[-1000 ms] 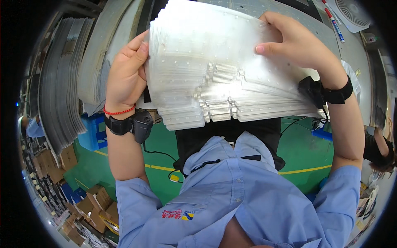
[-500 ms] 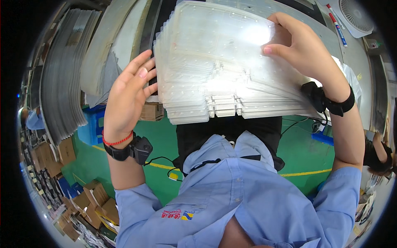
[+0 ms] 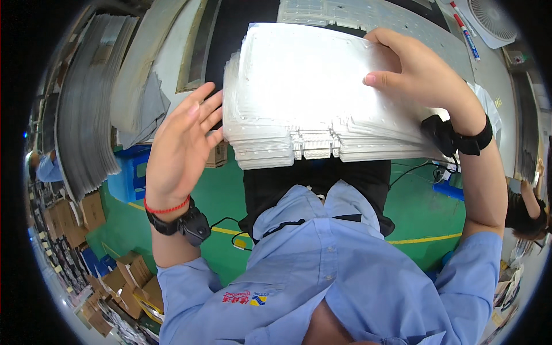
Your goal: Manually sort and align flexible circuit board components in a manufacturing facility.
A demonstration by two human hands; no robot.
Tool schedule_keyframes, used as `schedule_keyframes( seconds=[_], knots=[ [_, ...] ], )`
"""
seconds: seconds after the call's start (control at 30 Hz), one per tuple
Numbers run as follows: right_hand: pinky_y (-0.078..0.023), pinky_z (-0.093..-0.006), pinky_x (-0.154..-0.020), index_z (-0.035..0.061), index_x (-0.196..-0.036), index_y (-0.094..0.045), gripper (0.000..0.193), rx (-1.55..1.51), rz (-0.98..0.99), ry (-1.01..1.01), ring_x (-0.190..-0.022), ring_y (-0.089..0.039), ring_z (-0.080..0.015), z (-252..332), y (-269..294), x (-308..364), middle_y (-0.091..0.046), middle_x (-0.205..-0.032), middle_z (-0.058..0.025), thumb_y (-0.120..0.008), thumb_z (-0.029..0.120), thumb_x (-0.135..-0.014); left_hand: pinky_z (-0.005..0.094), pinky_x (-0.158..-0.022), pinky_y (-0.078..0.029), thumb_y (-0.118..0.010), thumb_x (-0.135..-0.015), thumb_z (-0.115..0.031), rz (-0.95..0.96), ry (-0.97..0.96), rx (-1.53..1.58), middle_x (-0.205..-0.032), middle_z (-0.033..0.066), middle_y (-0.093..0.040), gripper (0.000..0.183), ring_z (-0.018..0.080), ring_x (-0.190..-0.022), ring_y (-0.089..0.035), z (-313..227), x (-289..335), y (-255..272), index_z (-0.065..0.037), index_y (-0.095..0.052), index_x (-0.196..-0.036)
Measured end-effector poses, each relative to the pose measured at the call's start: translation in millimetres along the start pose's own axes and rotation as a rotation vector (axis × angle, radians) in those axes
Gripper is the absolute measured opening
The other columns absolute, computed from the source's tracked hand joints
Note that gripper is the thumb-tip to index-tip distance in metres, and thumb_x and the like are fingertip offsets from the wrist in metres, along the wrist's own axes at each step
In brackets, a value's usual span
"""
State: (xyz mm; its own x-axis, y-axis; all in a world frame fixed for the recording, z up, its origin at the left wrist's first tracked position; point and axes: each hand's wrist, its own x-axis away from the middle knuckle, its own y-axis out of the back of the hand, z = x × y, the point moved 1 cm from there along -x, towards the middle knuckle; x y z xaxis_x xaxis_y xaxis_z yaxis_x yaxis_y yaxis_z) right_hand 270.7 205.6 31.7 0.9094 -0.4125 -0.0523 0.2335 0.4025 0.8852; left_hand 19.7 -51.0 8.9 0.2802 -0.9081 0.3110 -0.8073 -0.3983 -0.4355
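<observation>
Plainly, we have a thick stack of clear plastic sheets (image 3: 305, 75) in front of us, at the near edge of the bench (image 3: 493, 72), its lower side hanging over our lap. We cannot tell how much of its weight the bench bears. Our right hand (image 3: 405, 66) grips the stack near its far right corner, the thumb pressed flat on the top sheet and the fingers curled over the far side. Our left hand (image 3: 187, 135) is open, palm turned towards the stack, fingers spread along its left side; whether the fingertips touch it, we cannot tell. Down that side the sheets sit unevenly, and ribbed strips (image 3: 315, 146) show in the middle of their near side. Beyond, towards the bench's far edge, lie more clear plastic pieces (image 3: 325, 10). Near its far right corner we see two markers (image 3: 468, 39) beside a white fan (image 3: 493, 20).
</observation>
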Motion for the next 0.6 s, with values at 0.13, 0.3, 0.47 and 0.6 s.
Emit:
schedule_keyframes(
  seconds=[0.13,0.3,0.47,0.6],
  knots=[
    [-0.049,-0.0399,-0.088,-0.0025,-0.125,-0.057,0.052,-0.034,0.038,0.030,-0.100,-0.063,-0.0357,4.1,-5.5,-3.4,-0.064,-0.109,-0.0222,-0.072,0.025,-0.084,0.0394,-0.108,-0.038,-0.047,-0.101,-0.026,0.080,0.032,-0.035,-0.142,0.0216,-0.047,0.057,0.0269,-0.130,-0.048,-2.4,-12.0,0.8,0.008,-0.033,-0.144],
    [-0.048,-0.0396,-0.092,-0.0027,-0.131,-0.053,0.060,-0.019,0.065,0.027,-0.107,-0.061,-0.0364,1.0,-7.7,-1.9,-0.062,-0.116,-0.0239,-0.073,0.026,-0.083,0.0393,-0.107,-0.041,-0.045,-0.101,-0.025,0.153,-0.018,-0.054,-0.138,0.0175,-0.053,0.052,0.0245,-0.123,-0.056,7.1,-16.3,-15.2,0.007,-0.039,-0.141],
    [-0.045,-0.0410,-0.100,-0.0018,-0.139,-0.046,0.081,0.060,-0.026,0.108,-0.117,-0.056,-0.0408,11.0,-6.5,9.9,-0.056,-0.127,-0.0272,-0.081,0.034,-0.075,0.0375,-0.109,-0.041,-0.042,-0.102,-0.018,0.345,0.026,0.240,-0.139,0.0156,-0.052,0.049,0.0236,-0.128,-0.052,16.2,-36.0,6.6,0.005,-0.036,-0.144],
    [-0.041,-0.0436,-0.106,0.0041,-0.149,-0.034,0.111,0.116,0.029,0.047,-0.128,-0.046,-0.0432,12.9,-5.9,20.8,-0.048,-0.137,-0.0277,-0.088,0.044,-0.061,0.0377,-0.110,-0.040,-0.040,-0.104,-0.018,0.259,-0.022,0.059,-0.142,0.0156,-0.050,0.049,0.0233,-0.130,-0.051,16.4,-46.8,11.3,0.004,-0.032,-0.147]
  ],
)
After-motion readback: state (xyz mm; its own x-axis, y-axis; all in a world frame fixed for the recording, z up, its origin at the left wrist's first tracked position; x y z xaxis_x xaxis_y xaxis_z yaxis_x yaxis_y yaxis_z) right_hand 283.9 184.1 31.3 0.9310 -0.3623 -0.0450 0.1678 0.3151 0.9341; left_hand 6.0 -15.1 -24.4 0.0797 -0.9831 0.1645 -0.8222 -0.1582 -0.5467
